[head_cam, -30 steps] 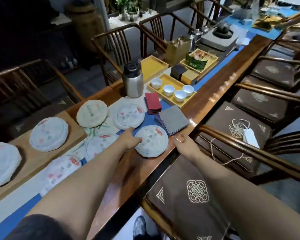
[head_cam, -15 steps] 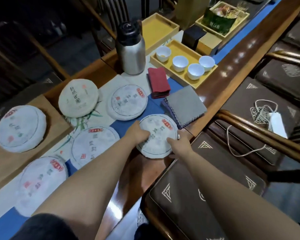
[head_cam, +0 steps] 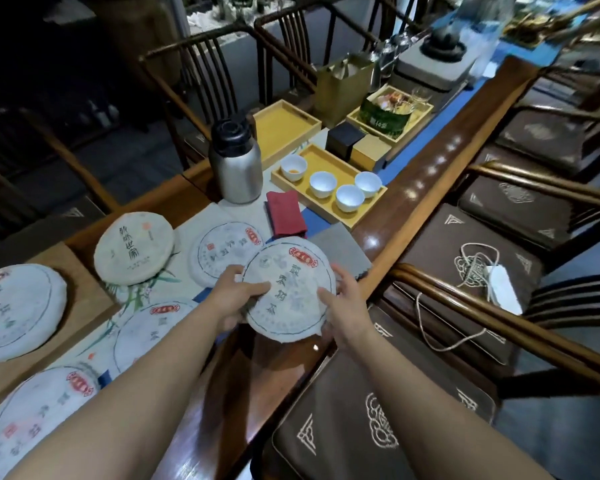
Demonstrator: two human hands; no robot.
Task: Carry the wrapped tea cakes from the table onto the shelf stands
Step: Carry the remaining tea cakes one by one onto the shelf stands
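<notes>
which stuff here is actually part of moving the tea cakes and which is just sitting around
Part of the job:
- held tea cake, gripped by left hand and right hand
- five more wrapped tea cakes on the table, e.g.

Just lying about:
- steel flask
- tray of white cups
- red cloth
- grey cloth
- charger with cord

Both arms outstretched — left hand (head_cam: 238, 295) and right hand (head_cam: 343, 311) gripping, thumbs uppermost.
</notes>
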